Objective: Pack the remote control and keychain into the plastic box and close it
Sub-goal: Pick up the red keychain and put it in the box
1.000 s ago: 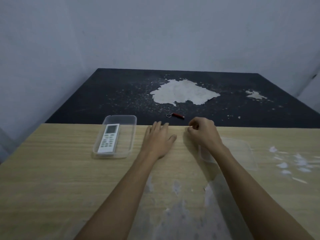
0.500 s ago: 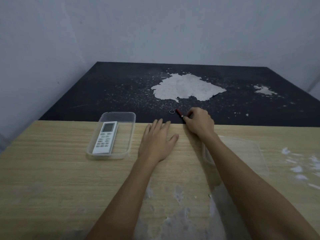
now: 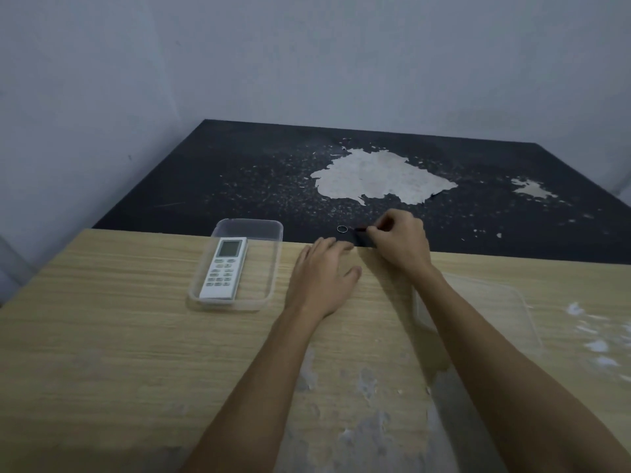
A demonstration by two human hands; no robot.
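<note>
A white remote control lies inside the clear plastic box near the far edge of the wooden table. The keychain, a small metal ring with a dark red tag, rests on the black surface just past that edge. My right hand pinches the tag end of the keychain, while the ring sticks out to the left. My left hand lies flat on the table, fingers apart, holding nothing. The clear lid lies on the table right of my right forearm.
The black surface behind the table has a large worn pale patch and scattered flecks. White scuffs mark the wooden table at the right. A grey wall closes off the back and left.
My right hand has reached forward off the table edge to the keychain and closed its fingertips on the tag. The left hand stayed flat. The camera tilted slightly.
</note>
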